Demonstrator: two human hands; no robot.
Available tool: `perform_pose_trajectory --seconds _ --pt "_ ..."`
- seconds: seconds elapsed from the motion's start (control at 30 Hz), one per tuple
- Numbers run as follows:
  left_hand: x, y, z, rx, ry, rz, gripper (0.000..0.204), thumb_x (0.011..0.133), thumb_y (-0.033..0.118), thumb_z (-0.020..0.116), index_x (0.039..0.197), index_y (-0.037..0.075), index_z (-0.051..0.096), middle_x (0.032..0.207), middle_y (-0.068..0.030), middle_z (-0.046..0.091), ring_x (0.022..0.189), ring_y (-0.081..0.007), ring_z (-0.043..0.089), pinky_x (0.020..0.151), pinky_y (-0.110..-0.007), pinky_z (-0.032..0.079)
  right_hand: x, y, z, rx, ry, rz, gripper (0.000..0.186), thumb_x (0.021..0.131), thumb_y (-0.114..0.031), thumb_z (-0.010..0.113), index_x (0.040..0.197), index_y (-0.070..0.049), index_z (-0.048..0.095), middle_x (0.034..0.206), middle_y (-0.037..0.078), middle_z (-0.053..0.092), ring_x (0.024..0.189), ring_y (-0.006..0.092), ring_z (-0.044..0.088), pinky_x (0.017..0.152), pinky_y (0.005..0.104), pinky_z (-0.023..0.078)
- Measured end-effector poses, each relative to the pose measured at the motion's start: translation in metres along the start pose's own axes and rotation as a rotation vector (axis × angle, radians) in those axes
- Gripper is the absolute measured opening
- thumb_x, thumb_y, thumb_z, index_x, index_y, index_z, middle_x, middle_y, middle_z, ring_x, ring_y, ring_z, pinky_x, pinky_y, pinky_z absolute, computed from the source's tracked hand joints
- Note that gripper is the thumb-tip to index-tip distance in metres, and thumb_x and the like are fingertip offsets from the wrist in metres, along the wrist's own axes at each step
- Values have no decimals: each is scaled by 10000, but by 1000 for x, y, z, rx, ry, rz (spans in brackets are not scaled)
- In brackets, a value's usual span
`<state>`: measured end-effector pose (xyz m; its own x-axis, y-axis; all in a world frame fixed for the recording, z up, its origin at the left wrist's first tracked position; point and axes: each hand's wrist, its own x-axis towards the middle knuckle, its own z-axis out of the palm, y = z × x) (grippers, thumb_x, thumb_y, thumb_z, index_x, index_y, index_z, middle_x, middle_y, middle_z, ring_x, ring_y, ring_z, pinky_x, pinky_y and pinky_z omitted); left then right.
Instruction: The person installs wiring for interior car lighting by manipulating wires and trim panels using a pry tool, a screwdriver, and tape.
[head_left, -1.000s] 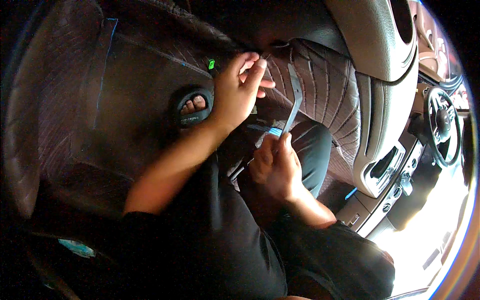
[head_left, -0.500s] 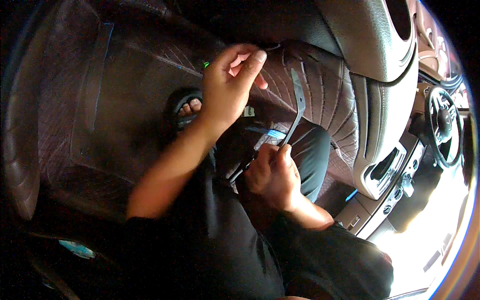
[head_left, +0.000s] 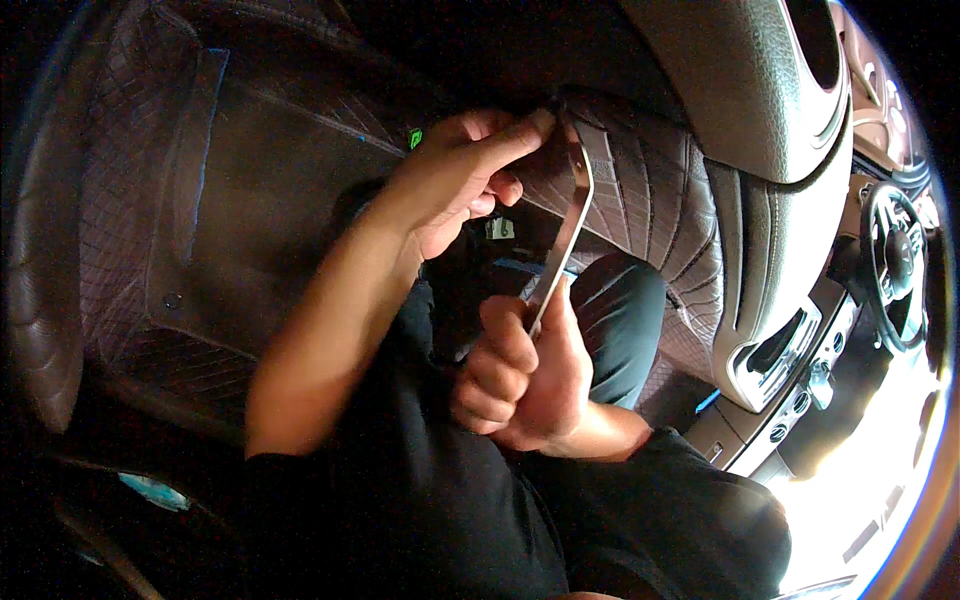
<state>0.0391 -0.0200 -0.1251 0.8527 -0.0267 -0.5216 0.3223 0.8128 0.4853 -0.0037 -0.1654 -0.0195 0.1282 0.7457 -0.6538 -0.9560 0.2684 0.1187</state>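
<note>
My right hand [head_left: 535, 375] is closed around the lower end of a flat, bent metal pry tool [head_left: 568, 225]. Its shaft slants up and away from my fist, and the bent end reaches dark quilted upholstery [head_left: 640, 175] in shadow. Beside that end, my left hand [head_left: 465, 175] has thumb and fingers drawn together in a pinch at the dark edge of the upholstery. What lies in the pinch is too dark to make out.
A floor mat [head_left: 270, 180] with blue edging spreads to the left. Right of my hands rises a grey padded console [head_left: 755, 240]; beyond it is a steering wheel [head_left: 895, 255]. A small pale tag [head_left: 500, 229] and a bright green piece [head_left: 415, 138] show near my left hand.
My left hand has moved slightly down and right, its thumb reaching toward the tool's bent end. My right fist has turned and dropped a little, tilting the pry tool left.
</note>
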Motion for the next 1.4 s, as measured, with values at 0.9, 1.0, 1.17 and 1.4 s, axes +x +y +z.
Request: perform_pose_trajectory --seconds 0.9,1.0,1.17,1.4 --pt "4 -52 -6 824 209 1102 191 850 -45 670 1029 12 705 1085 -127 679 924 -247 690 779 -309 563 51 31 -3 -1 45 -240 689 943 -777 188 628 -171 277 482 -36 162 400 136 137 404 314 127" --pt "5 -54 -7 802 196 1091 179 864 -9 678 1040 15 701 1103 -125 676 953 -242 684 797 -306 559 55 33 -7 23 4 -237 695 939 -783 189 624 -170 276 480 -35 167 400 138 143 403 313 122" --pt "9 -62 -18 688 131 1032 201 883 38 676 1082 20 693 1126 -118 680 998 -228 671 834 -300 544 60 32 -4 -29 120 -275 707 919 -809 170 634 -165 235 481 -39 110 407 131 87 409 320 86" --pt "-4 -39 -38 709 -50 859 188 894 42 680 1079 35 715 1170 -123 668 1065 -238 654 909 -323 531 76 37 -21 125 -108 -299 691 947 -767 252 611 -163 276 483 -46 165 387 128 137 383 298 127"
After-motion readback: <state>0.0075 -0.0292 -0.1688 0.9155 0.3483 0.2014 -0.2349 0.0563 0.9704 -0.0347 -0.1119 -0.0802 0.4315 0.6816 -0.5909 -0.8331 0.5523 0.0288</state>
